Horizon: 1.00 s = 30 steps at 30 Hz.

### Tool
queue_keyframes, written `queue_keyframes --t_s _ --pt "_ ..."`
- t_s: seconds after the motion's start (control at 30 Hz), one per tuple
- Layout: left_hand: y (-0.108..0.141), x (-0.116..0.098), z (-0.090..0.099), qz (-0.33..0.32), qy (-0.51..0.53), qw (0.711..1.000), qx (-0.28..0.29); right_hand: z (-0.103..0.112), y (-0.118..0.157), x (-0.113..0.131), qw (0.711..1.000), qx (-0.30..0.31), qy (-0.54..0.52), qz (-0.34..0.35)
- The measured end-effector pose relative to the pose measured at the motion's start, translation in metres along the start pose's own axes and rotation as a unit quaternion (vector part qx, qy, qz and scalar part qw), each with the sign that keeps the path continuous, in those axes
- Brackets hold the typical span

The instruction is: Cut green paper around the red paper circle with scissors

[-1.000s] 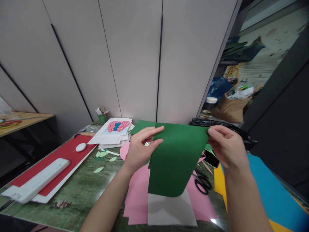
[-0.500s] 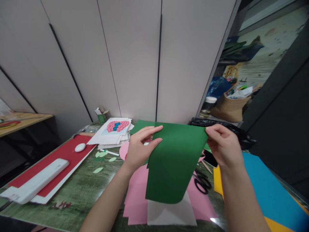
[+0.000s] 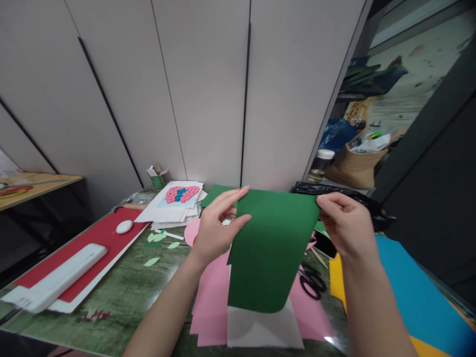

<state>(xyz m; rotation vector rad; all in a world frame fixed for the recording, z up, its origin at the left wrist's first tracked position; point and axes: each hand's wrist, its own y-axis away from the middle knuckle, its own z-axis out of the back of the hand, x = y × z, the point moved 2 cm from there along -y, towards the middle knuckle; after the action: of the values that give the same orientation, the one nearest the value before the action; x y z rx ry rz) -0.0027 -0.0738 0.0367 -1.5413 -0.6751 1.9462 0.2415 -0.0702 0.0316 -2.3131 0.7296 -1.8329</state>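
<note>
A dark green sheet of paper [image 3: 273, 243] hangs upright in front of me, its lower edge curving toward me. My right hand [image 3: 347, 223] pinches its top right corner between thumb and bent fingers. At the left edge, my left hand [image 3: 219, 225] holds the sheet, with thumb and index finger apart along that side and the other fingers partly hidden. Beneath the sheet lie a white paper [image 3: 264, 329] and several pink papers [image 3: 210, 302]. Black-handled scissors [image 3: 312, 282] rest on the pink paper to the right, partly covered by the sheet.
Blue card [image 3: 420, 287] and yellow card [image 3: 336, 282] lie at right. On the left are a red board [image 3: 85, 253], a long white device [image 3: 67, 277] and small leaf cut-outs [image 3: 151, 262]. A stack of white sheets [image 3: 159, 213] sits behind, near the cabinet [image 3: 208, 99].
The left edge of the green sheet has shifted slightly right, and my left fingers have moved a little along it. My right hand keeps its corner nearly still.
</note>
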Motion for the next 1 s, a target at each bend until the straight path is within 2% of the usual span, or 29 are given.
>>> queue_keyframes --t_s 0.23,0.53,0.63,0.73,0.8,1.0 --pt "-0.002 0.004 0.001 0.009 0.005 1.000 -0.010 0.004 -0.004 -0.007 0.994 0.064 0.083 -0.037" --pt "-0.001 0.006 -0.001 0.027 -0.005 0.999 0.029 0.002 -0.002 -0.003 0.981 -0.028 0.189 0.030" --pt "-0.002 0.007 -0.002 0.033 0.000 0.999 0.023 0.002 -0.002 -0.006 0.986 -0.026 0.161 0.020" --pt "-0.003 0.009 -0.001 0.035 0.008 0.999 0.012 0.003 -0.006 -0.011 0.992 0.039 0.120 -0.021" --pt "-0.004 0.010 -0.001 0.034 0.012 0.999 0.012 0.005 -0.007 -0.013 0.989 0.061 0.128 -0.035" --pt "-0.002 0.012 -0.001 0.040 0.008 0.999 0.025 0.009 -0.009 -0.014 0.987 0.024 0.157 -0.010"
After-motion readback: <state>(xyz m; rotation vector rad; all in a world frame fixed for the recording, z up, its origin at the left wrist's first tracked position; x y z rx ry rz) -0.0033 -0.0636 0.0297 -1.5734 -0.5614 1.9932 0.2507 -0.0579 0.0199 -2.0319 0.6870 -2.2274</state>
